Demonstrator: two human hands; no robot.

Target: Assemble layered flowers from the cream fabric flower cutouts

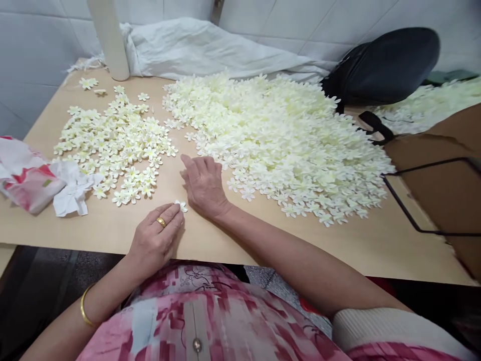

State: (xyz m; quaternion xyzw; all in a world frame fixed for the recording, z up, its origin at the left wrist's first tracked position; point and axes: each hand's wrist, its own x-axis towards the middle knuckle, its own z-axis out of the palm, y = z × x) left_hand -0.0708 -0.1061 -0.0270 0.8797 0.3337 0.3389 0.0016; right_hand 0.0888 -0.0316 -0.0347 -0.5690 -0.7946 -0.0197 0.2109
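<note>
Between the fingertips of my left hand point(156, 233), low over the front of the table, is a small white artificial flower point(182, 206). That hand wears a gold ring, and its fingers are pressed together. My right hand point(204, 184) rests on the table just beyond, with its fingers curled; whatever they hold, if anything, is hidden. To its right spreads a large heap of pale yellow-white artificial flowers point(270, 135). A smaller, looser pile of similar flowers point(116, 135) lies to the left, with yellower centres.
At the left edge sit a red-and-white plastic bag point(32, 183) and crumpled white paper point(73, 188). A pale post point(108, 40) and a white cloth point(210, 47) stand along the tiled wall. On the right are a dark bag point(391, 65) and a cardboard box point(443, 185).
</note>
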